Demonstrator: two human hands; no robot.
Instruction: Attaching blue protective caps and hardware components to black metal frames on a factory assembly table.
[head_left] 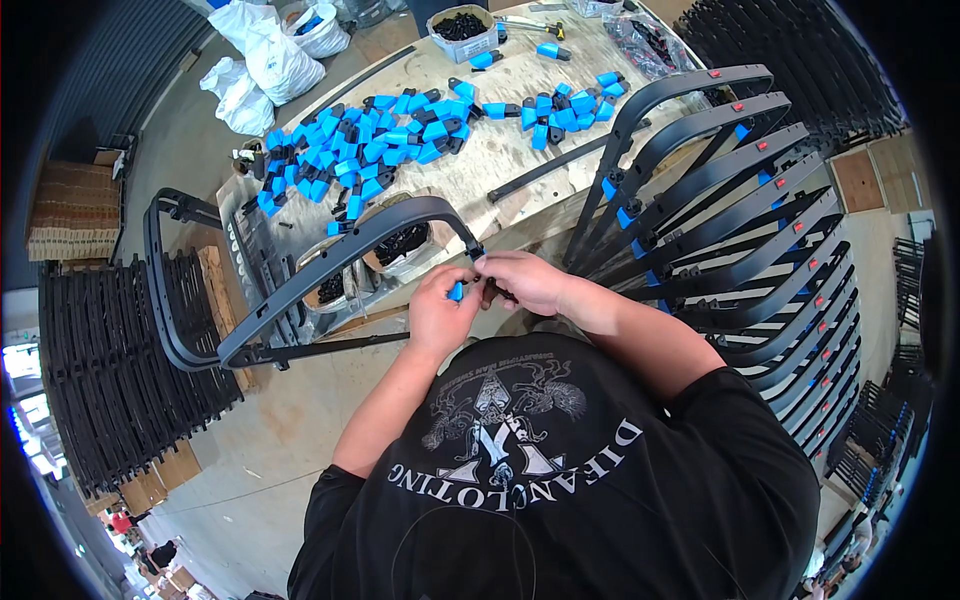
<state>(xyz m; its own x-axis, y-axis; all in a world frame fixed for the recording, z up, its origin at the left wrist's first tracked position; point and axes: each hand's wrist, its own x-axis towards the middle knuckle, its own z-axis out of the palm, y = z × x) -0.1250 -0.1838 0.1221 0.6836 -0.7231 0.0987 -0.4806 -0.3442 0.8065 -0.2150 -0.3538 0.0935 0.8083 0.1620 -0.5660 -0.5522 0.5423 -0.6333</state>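
A black curved tubular frame point(340, 256) leans across the near edge of the workbench, with one end reaching my hands in front of my chest. My left hand point(440, 312) is closed around a small piece with a blue part point(456, 291) showing between the fingers. Against the end of the frame, my right hand point(528, 282) is closed, thumb and fingers pinching the dark bar. My fingertips nearly meet there and hide the exact contact. Many blue and black plastic pieces point(345, 145) lie heaped on the workbench point(540, 205) beyond my hands.
On my right stand several black curved frames point(720, 270) in a row, with blue and red parts. A box of small black parts point(462, 28) and a hammer point(540, 28) are at the back. White sacks point(280, 62) stand far left; stacked black bars point(120, 370) are left.
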